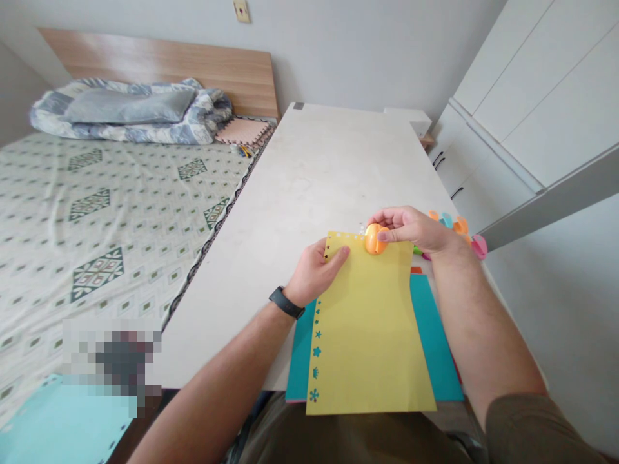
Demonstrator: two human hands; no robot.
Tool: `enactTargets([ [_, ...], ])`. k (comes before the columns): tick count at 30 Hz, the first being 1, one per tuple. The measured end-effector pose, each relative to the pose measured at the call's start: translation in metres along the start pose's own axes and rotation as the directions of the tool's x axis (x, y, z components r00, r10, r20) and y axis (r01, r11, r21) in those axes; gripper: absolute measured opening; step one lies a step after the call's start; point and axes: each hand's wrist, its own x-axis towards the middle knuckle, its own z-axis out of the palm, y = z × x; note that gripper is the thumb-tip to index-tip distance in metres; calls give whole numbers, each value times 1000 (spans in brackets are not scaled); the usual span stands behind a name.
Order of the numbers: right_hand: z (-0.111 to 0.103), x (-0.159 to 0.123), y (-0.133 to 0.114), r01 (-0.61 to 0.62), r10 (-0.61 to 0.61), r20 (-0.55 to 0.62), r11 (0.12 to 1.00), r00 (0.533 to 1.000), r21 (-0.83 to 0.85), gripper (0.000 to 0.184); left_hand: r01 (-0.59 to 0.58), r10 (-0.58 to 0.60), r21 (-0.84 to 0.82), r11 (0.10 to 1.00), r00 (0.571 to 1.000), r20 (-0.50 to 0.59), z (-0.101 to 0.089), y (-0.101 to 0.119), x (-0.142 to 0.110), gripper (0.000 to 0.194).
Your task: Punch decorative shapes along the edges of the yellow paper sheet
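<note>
A yellow sheet of paper [372, 328] stretches toward me, with star, flower, crown and other shapes cut along its left edge and more holes along the top. My left hand [319, 267] grips its upper left side, thumb on top. At the top edge, my right hand [409, 229] is closed on an orange craft punch [375, 239], which sits over the paper's rim. Whether the punch is pressed down I cannot tell. Beneath the yellow sheet lie teal sheets [438, 341], with a bit of orange paper [416, 270] showing.
More coloured punches [459, 225] stand beyond my right forearm, partly hidden. The white table [333, 154] reaches to the wall. A bed [145, 212] with a folded quilt adjoins it on the left. A light blue punched sheet [72, 412] lies at lower left, near a blurred patch.
</note>
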Motion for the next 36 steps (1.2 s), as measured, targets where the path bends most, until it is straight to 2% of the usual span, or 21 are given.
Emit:
enactTargets([
  [23,4,4,-2,-2,2,-24,1000,1000,-8,46,-26,26,28,999,1000,3,-1,0,1,45],
  [30,4,4,0,-54,56,-31,998,998,44,47,-27,27,45,999,1000,10,-1,-2,1,47],
  [36,7,2,-5,36,-36,-6,999,999,-16,47,-29,28,50,998,1000,14,-1,0,2,49],
])
